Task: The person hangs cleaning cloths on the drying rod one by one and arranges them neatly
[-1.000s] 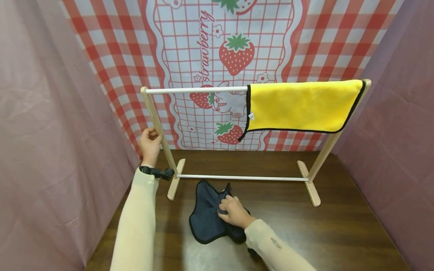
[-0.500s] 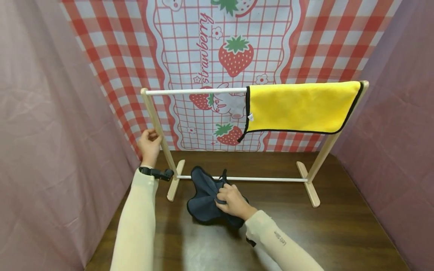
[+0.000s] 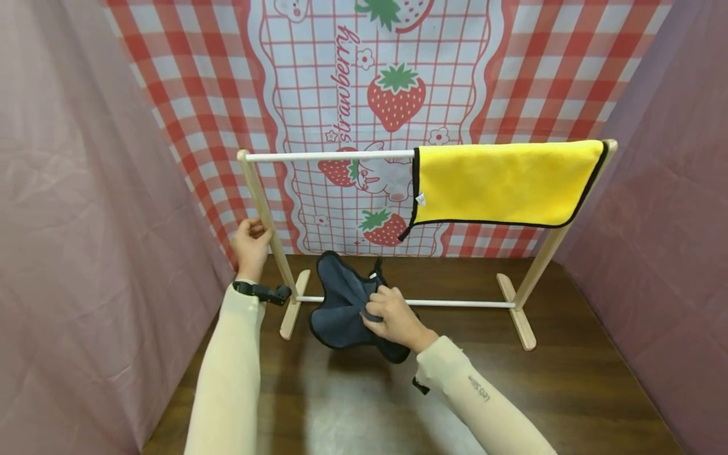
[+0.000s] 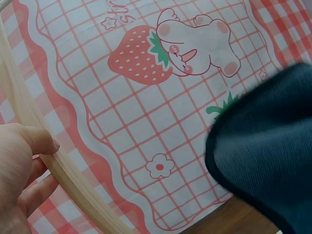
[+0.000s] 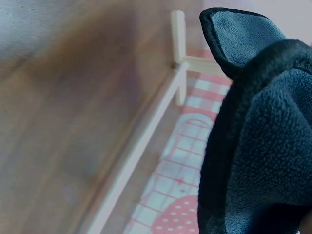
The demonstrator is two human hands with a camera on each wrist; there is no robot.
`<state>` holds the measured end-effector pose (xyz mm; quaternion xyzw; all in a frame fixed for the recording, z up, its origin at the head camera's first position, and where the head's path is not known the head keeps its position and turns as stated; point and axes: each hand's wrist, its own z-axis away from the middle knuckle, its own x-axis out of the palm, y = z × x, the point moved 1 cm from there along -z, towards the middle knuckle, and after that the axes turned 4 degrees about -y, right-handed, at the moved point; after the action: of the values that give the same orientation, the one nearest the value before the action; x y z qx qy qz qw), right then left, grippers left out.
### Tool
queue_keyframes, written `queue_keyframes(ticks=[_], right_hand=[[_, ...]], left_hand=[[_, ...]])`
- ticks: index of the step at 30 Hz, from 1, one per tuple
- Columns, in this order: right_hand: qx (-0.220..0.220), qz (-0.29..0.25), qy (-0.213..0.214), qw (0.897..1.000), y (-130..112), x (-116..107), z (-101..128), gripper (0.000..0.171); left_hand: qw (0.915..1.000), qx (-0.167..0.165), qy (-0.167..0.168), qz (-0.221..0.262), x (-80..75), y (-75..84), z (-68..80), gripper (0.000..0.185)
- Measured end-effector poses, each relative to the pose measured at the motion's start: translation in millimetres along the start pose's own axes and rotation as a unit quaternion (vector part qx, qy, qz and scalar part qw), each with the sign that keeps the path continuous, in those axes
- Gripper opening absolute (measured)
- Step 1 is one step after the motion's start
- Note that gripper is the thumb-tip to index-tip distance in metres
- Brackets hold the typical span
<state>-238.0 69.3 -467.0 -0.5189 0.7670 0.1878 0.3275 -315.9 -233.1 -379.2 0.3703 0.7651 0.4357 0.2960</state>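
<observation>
1. The left hand (image 3: 250, 245) pinches the left wooden post (image 3: 276, 248), thumb on one side and fingers round the other.
2. The right hand (image 3: 395, 319) grips a dark blue cloth (image 3: 341, 309), its fingers curled into the bunched fabric.
3. That cloth (black-edged, its loose corners spreading outward) is held up above the brown table (image 3: 358, 417), hiding part of the lower white bar (image 3: 461, 304).
4. A yellow cloth (image 3: 506, 183) drapes over the right part of the upper white bar (image 3: 330, 156).
</observation>
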Motion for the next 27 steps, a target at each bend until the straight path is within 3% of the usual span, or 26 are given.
queue_keyframes(ticks=[27], right_hand=[[-0.054, -0.003, 0.105, 0.993, 1, -63, -77, 0.041]], left_hand=[[1.0000, 0.005, -0.004, -0.007, -0.5, 0.6, 0.1, 0.024]])
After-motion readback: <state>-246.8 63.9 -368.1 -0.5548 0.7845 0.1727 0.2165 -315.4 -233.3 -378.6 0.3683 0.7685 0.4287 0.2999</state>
